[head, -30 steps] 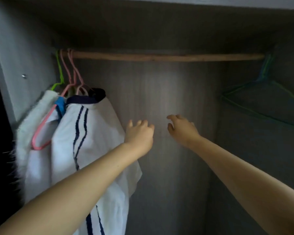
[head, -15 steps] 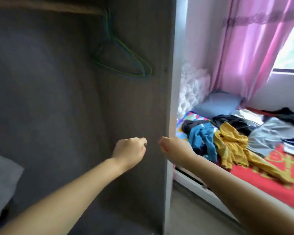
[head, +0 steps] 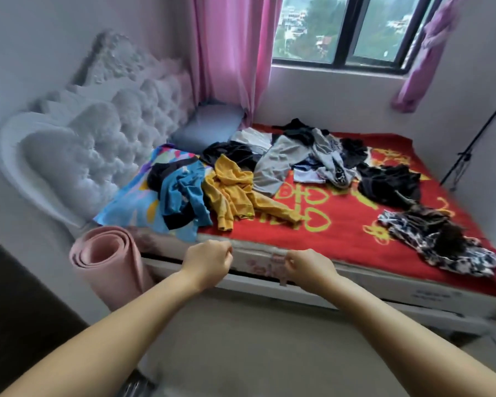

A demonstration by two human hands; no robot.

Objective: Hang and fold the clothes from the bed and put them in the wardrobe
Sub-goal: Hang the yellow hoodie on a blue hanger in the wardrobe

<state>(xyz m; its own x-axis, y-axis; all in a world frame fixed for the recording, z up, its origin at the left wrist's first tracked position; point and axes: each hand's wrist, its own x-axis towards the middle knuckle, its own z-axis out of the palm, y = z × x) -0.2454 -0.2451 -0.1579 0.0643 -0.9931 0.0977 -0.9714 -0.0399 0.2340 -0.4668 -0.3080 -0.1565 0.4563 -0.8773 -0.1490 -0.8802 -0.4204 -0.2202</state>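
Note:
The bed with a red and yellow cover fills the middle of the head view. Several loose clothes lie on it: a blue garment, a mustard yellow top, a grey piece, black items and a black-and-white patterned piece. My left hand and my right hand hover in front of the bed's near edge, fingers curled, holding nothing. The wardrobe is out of view.
A rolled pink mat stands by the bed's left corner. The white tufted headboard is on the left, a grey pillow at the back. Pink curtains and a window lie behind. A black tripod stands at right.
The view has swung right from the wardrobe interior with its hung white shirt to the bed. Both hands have curled from loosely spread fingers and stay held out in front.

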